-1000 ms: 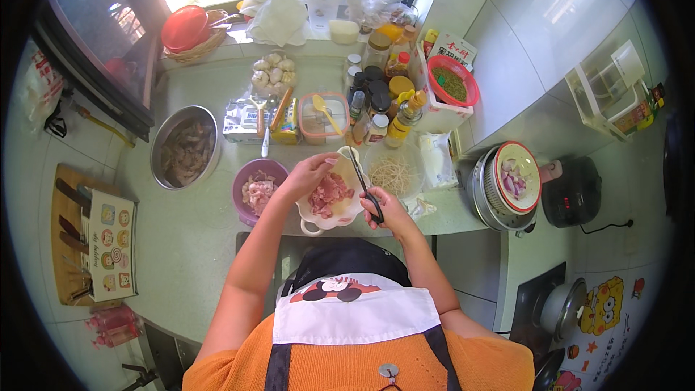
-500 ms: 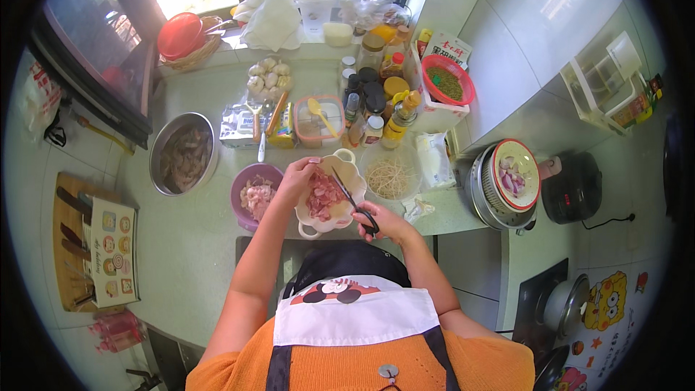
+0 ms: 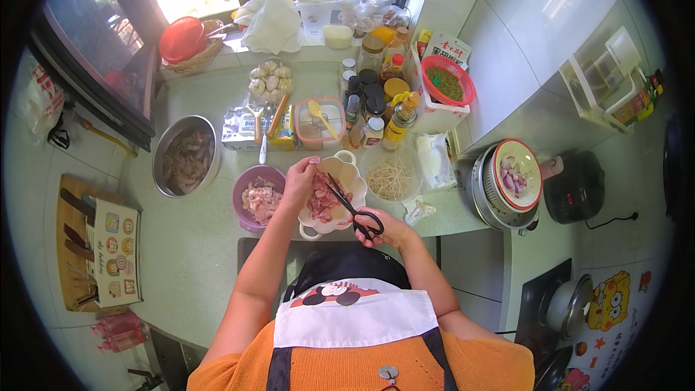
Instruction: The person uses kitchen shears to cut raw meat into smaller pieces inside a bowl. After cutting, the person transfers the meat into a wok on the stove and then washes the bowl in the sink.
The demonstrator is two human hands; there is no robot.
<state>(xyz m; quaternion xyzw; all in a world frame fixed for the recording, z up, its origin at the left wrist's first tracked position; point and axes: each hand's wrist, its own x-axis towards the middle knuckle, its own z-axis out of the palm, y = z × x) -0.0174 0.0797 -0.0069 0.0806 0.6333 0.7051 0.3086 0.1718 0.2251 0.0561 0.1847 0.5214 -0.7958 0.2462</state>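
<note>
Head view, looking down from above on a person in an orange top and an apron, standing at a pale tabletop [image 3: 203,246]. Near the centre of the frame, the right hand [image 3: 387,230] grips black scissors [image 3: 352,206], its fingers through the loops; the blades point up-left into a cream two-handled bowl [image 3: 340,195] of chopped red meat [image 3: 322,199]. The left hand [image 3: 300,179] is curled over the bowl's left rim, fingertips pinching a piece of the meat. A second ago the scissors lay further right, toward the noodles; they have now swung in over the meat, so the cutting seems to be continuing inside the bowl. Just left of it sits a purple bowl [image 3: 250,181] of pale meat pieces, and to the right a clear bowl of thin noodles [image 3: 391,177]. Further left stands a steel bowl [image 3: 187,159]. Toward the top are sauce bottles [image 3: 376,101], garlic bulbs [image 3: 269,78] and a red colander [image 3: 449,81].
</note>
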